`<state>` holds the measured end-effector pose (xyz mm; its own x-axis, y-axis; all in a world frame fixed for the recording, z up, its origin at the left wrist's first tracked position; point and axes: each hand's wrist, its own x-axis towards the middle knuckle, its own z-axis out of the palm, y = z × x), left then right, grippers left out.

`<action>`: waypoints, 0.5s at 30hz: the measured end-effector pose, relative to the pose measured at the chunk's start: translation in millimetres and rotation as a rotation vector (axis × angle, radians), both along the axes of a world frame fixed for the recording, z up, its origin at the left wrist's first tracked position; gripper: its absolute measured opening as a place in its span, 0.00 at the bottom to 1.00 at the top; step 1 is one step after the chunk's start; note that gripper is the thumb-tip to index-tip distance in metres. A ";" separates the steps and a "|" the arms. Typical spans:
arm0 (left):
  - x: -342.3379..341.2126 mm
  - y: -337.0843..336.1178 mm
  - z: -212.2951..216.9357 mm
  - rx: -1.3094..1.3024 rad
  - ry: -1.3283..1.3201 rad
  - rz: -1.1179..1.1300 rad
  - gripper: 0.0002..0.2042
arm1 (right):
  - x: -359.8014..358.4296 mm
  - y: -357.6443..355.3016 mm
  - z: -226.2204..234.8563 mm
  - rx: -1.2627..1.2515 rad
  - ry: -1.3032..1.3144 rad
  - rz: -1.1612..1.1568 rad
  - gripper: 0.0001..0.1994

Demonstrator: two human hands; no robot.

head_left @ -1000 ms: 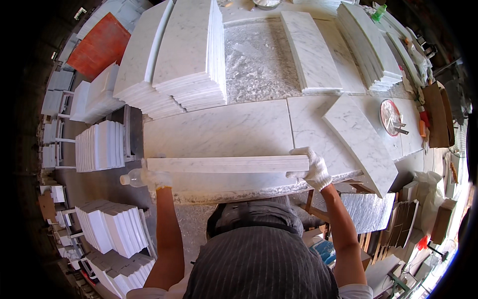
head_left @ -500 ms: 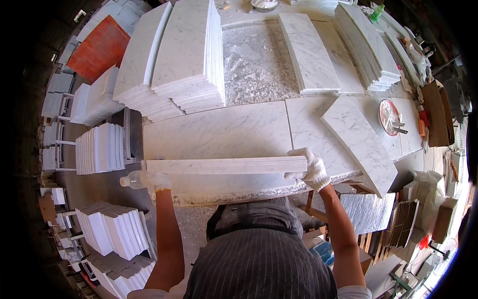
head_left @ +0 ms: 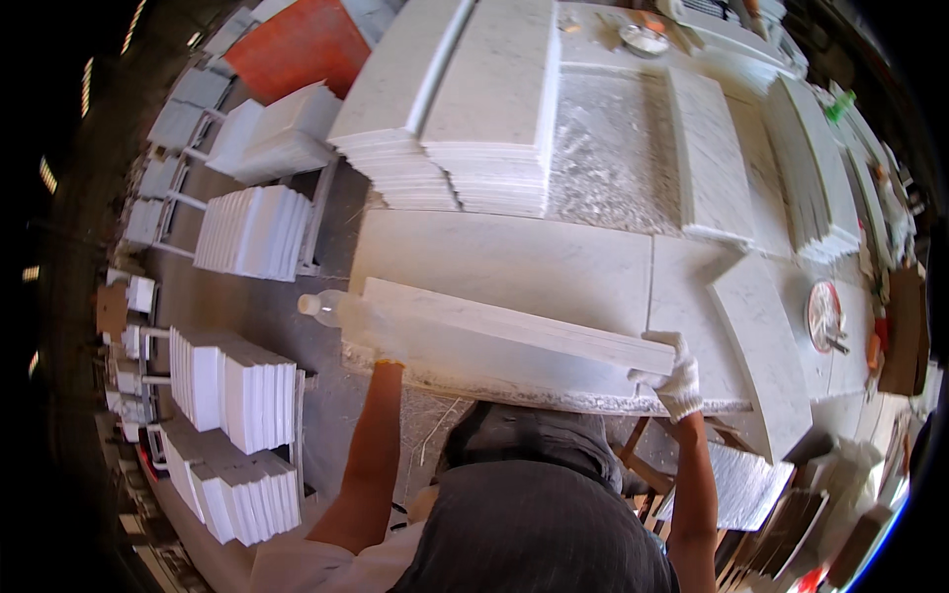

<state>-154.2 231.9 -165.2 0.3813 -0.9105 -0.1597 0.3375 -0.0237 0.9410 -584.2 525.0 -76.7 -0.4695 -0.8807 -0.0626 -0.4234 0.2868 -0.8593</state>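
Note:
A few white marble strips (head_left: 514, 318) are held together on edge in front of me, slanting down to the right. My right hand (head_left: 677, 381), in a white knit glove, is closed around their right end. At the left end is my left hand (head_left: 384, 358); only the glove's orange-hemmed cuff shows clearly, and its fingers are blurred and hidden. A clear plastic bottle (head_left: 321, 308) lies close by that hand, its cap pointing left. Under the strips are wide marble slabs (head_left: 504, 247) covering the worktable. Another marble slab (head_left: 766, 341) lies slantwise beyond my right hand, overhanging the front edge.
Tall stacks of marble slabs (head_left: 489, 109) stand at the back, beside a dusty bed (head_left: 618, 138). A single narrow slab (head_left: 707, 153) lies right of it. A red-rimmed bowl (head_left: 822, 314) holds white paste and a scraper. Stacked tiles (head_left: 252, 232) stand left of the table.
My view has swung, so the table sits further right in it. The marble strips have tilted from level, their right end now lower, with both hands still at the ends.

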 end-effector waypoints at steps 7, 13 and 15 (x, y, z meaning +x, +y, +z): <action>-29.5 80.5 34.9 0.152 -0.517 -0.073 0.19 | -0.9 1.6 -2.1 -0.056 0.026 0.016 0.35; -79.3 123.6 140.6 -0.464 -1.283 -0.299 0.25 | -1.9 5.4 -5.9 -0.084 -0.019 0.009 0.37; -104.5 118.0 167.0 -0.640 -1.419 -0.517 0.30 | -2.2 3.8 -6.7 -0.069 -0.096 0.015 0.35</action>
